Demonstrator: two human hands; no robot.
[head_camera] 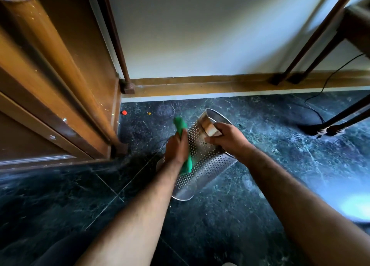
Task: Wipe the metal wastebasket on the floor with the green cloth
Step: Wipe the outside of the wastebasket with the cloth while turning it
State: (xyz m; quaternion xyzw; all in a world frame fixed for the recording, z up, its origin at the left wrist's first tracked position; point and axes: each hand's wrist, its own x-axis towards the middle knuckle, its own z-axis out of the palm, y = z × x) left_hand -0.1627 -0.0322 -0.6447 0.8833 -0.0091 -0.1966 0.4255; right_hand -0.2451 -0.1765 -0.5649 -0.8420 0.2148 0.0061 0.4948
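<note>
Left hand [176, 147] is closed around the green cloth [187, 163] and presses it against the near-left flank of the perforated metal wastebasket [206, 163]. Right hand [228, 138] is clamped over the wastebasket's rim at its far upper end. The wastebasket is tilted on the dark stone floor [280, 165], long axis running from the base nearest the person up and away to the rim. In my judgement, wiping strokes should follow that axis; the left hand is the nearer to the unwiped wall.

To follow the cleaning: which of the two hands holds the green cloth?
The left hand presses the green cloth on the wastebasket; the right hand grips its rim.
</note>
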